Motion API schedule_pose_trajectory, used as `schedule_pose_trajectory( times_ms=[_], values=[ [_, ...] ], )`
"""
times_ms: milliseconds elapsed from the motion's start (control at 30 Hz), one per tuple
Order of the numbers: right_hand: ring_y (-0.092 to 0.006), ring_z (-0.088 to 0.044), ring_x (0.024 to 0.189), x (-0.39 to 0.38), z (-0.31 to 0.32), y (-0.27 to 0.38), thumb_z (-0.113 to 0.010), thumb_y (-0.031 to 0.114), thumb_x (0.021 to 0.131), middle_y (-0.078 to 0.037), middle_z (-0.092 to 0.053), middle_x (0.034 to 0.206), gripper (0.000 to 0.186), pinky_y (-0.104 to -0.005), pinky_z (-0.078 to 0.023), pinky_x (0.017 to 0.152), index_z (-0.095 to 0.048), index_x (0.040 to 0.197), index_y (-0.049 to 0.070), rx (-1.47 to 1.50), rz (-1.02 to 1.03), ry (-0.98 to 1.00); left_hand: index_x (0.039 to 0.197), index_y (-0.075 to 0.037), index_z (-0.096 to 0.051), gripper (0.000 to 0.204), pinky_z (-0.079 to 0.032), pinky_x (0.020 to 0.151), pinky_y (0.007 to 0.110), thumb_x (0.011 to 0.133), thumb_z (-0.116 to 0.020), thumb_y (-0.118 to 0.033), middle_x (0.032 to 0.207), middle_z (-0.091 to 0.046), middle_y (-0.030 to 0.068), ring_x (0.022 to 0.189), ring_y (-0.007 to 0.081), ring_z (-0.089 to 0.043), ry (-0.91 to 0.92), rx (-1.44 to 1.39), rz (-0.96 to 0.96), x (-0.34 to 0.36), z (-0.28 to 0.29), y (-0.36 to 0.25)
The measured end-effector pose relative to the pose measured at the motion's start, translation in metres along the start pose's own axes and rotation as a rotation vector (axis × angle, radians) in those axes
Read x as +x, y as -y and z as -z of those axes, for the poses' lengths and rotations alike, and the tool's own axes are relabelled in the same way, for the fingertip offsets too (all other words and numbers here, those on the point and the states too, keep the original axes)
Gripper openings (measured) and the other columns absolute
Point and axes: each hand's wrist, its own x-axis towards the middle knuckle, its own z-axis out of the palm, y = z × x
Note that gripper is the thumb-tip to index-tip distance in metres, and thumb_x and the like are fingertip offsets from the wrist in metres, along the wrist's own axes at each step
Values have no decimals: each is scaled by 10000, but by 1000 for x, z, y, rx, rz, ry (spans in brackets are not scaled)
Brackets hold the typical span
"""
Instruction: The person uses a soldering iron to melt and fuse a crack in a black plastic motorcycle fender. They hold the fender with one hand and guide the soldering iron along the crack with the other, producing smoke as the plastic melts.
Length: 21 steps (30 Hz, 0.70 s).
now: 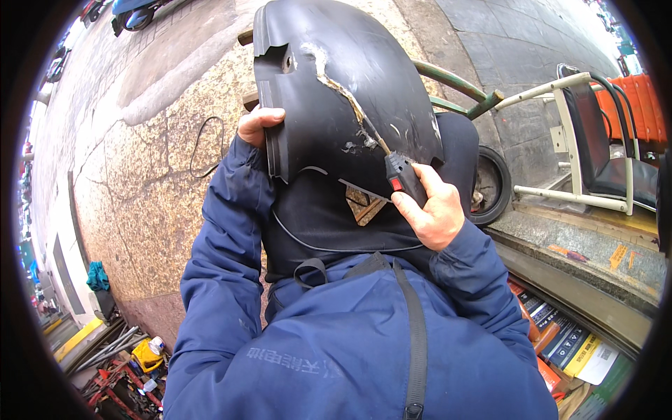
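Note:
A large curved black plastic panel [308,105] rests across my lap. Its left edge is gripped by my left hand [260,126], thumb on top and fingers hidden behind the rim. My right hand [437,210] is wrapped round the black handle of a soldering iron [402,175] with a red switch. The iron's thin metal shaft points up and left, its tip touching or very near a ragged pale seam [336,87] that runs down the panel. Rough melted spots and scratches mark the plastic beside the seam's lower end.
A metal-framed chair with a black seat [616,171] stands at right, near a tyre [493,185]. Green tubing [462,91] lies behind the panel. Tools [122,385] crowd the lower left; boxes [574,343] lie lower right. A thin cord [203,147] lies on the ground at left.

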Motion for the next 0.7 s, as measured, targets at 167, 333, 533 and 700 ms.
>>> schedule_pose_trajectory(
  times_ms=[167,333,533,700],
  values=[
    [-389,-742,781,-6,-1,1,-759,174,899,-246,-727,884,436,-401,-571,713,-597,1243,-41,21,-17,-9,1293,112,-598,498,-603,951,477,829,-588,-68,1128,-724,246,1004,365,-733,-60,-21,15,0,-7,0],
    [-387,-742,770,-13,-8,2,-758,173,901,-241,-725,861,429,-400,-571,710,-596,1240,-37,64,-14,-28,1270,110,-609,478,-599,961,485,826,-592,-65,1121,-725,244,1009,365,-731,-32,-15,3,0,-5,-2],
    [-386,-740,763,-16,-14,-2,-757,170,901,-234,-725,850,428,-402,-569,703,-596,1242,-33,58,-27,-66,1134,106,-687,372,-590,976,500,813,-594,-58,1097,-733,246,1000,379,-726,-71,28,26,2,23,-7],
    [-383,-736,749,-18,-14,0,-756,179,903,-231,-722,839,417,-408,-565,691,-599,1228,-31,73,-31,-63,1116,106,-693,364,-590,974,503,811,-590,-64,1095,-735,246,1003,381,-724,-73,-10,57,2,23,-7]
  ],
)
